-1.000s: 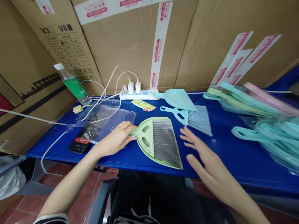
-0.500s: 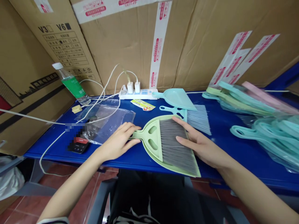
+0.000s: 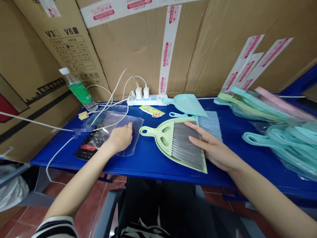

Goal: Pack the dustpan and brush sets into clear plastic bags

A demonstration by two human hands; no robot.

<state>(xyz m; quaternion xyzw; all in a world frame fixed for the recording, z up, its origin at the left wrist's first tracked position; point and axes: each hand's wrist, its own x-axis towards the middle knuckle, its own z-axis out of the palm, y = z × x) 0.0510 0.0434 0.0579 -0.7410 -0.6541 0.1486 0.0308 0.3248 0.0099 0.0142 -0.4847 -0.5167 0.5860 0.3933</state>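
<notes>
A green dustpan lies on the blue table with a green-handled brush of grey bristles nested on it. My right hand grips both at their wide right side, thumb and fingers over the bristles. To the left, my left hand is closed on a clear plastic bag, away from the dustpan handle. Behind the green set lie a light blue dustpan and a light blue brush, partly covered.
Bagged dustpans are piled at the right. A phone, white cables, a water bottle and a power strip are at the left and back. Cardboard stands behind the table.
My left hand has let go of the green handle and moved left onto the plastic bag. The green dustpan and brush have shifted slightly away from the table's front edge.
</notes>
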